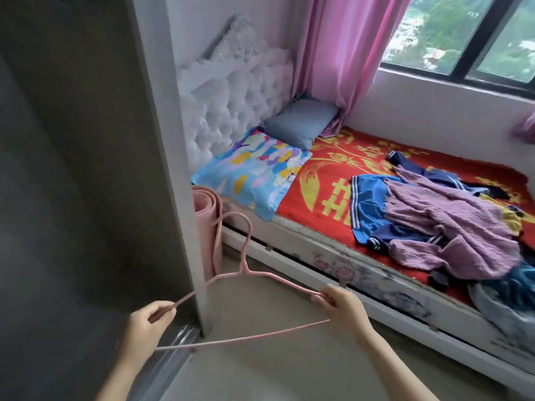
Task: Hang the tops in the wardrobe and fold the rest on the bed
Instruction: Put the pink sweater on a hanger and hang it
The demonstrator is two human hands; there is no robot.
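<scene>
Two hands hold a thin pink hanger [242, 270] low in front of the person, above the pale floor [260, 371]. The left hand [150, 319] has its fingers curled round the end of the hanger's left shoulder, and the right hand [341, 302] pinches the end of the right shoulder between thumb and fingers. The hanger is tilted, its hook pointing up and away from the person and its bottom bar bowing in a shallow curve between the two wrists.

Just beyond the left hand stands the pale edge of the wardrobe side panel [173, 169], with a metal sliding track [179, 337] at its foot and the wardrobe [72, 169] itself a dark, blurred grey to the left. The panel edge lies directly behind the hanger's left shoulder. A rolled pink mat [207, 215] stands upright between the panel and the bed frame [318, 264], right behind the hook.

On the bed, a red blanket [318, 180] with gold patterns carries a loose heap of clothes at the right: a crinkled purple top [451, 227] lying over a bright blue garment [367, 206], with a navy piece [411, 163] behind. Towards the head lie a multicoloured pillow [254, 172] and a grey-blue pillow [301, 123] against a white tufted headboard [231, 102]. Farthest off hang a pink curtain [341, 53] and a dark-framed window [463, 39].
</scene>
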